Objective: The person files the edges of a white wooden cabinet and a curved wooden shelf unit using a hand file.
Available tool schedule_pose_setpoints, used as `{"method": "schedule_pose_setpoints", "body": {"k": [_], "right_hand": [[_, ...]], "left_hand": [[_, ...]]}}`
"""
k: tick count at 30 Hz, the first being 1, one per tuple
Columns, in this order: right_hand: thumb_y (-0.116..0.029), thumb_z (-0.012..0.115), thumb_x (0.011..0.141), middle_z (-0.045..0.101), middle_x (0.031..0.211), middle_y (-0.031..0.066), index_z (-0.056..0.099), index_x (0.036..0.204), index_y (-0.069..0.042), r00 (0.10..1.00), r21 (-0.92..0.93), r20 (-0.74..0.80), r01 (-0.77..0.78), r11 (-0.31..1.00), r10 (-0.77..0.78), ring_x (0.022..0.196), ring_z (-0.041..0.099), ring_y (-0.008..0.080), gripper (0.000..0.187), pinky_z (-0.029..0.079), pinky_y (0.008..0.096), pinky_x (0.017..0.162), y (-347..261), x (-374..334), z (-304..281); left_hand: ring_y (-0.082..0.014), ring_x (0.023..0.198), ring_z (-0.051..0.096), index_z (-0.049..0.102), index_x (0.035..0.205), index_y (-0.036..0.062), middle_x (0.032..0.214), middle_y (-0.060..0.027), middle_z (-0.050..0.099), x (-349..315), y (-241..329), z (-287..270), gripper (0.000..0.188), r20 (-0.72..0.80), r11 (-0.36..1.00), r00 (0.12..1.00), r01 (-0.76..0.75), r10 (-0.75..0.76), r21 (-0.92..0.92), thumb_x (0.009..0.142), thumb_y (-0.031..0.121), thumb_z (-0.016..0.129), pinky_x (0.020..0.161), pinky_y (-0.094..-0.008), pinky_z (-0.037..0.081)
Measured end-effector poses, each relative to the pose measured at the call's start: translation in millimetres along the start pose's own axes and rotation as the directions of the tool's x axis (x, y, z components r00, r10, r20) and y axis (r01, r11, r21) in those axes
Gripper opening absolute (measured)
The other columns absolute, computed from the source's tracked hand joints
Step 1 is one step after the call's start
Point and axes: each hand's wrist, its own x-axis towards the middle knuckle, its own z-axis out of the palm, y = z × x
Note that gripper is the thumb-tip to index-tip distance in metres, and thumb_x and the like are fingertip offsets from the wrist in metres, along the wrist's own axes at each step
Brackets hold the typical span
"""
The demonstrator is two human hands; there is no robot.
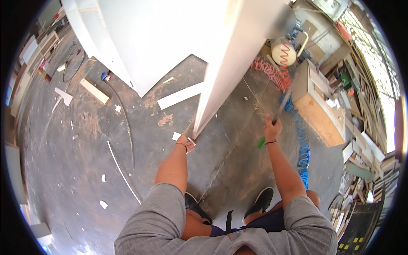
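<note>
A large white cabinet-like piece (148,42) stands before me, and one long white panel (229,72) of it runs down to a corner near my feet. My left hand (185,143) is low beside that corner, fingers closed around something small and pale that I cannot make out. A small white scrap (176,136) shows against that hand. To the right, my right hand (273,128) grips a long tool with a green handle end (261,142). Its grey shaft (285,104) points up and away, blurred by motion, so its kind is unclear.
White strip (180,96), wooden block (94,91), cable (126,119) and scraps lie on the floor. A cream compressor (283,54) with red coiled hose (272,74) stands far right. Blue coiled hose (303,140) runs beside a wooden box (318,106). Offcuts (361,153) are piled at right.
</note>
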Motion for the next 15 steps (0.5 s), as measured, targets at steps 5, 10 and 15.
{"method": "schedule_pose_setpoints", "body": {"k": [5, 10, 15], "right_hand": [[-0.03, 0.063, 0.081, 0.046, 0.048, 0.002, 0.049, 0.06, -0.005, 0.95, -0.246, -0.118, 0.254, 0.936, -0.288, 0.038, 0.044, 0.0115, 0.036, 0.035, 0.0287, 0.037, -23, 125, -39], [-0.041, 0.06, 0.082, 0.046, 0.05, 0.0003, 0.051, 0.068, -0.007, 0.973, -0.079, -0.085, 0.208, 0.975, -0.214, 0.035, 0.041, 0.0124, 0.037, 0.033, 0.0288, 0.034, -131, 135, -11], [-0.051, 0.058, 0.08, 0.05, 0.055, 0.0054, 0.057, 0.077, -0.002, 0.996, -0.316, 0.092, 0.026, 0.948, 0.003, 0.056, 0.053, 0.0182, 0.049, 0.043, 0.034, 0.052, -129, 176, -78]], "left_hand": [[-0.0257, 0.098, 0.057, 0.053, 0.112, 0.0069, 0.107, -0.01, 0.059, 59, -39, 76, 0.041, 0.123, 0.997, 0.99, -0.071, 0.069, 0.01, 0.081, 0.034, 0.051, 0.079, -0.0409, 0.046], [-0.021, 0.098, 0.055, 0.054, 0.108, 0.0079, 0.109, -0.0074, 0.058, 157, 47, -40, 0.034, 0.164, 0.558, 0.784, -0.555, 0.598, 0.617, 0.081, 0.027, 0.047, 0.076, -0.0366, 0.046], [-0.029, 0.108, 0.046, 0.045, 0.113, 0.0079, 0.118, -0.0106, 0.048, 39, -23, 24, 0.04, 0.176, 0.916, 0.973, -0.201, 0.147, 0.347, 0.083, 0.034, 0.04, 0.09, -0.0426, 0.037]]}}
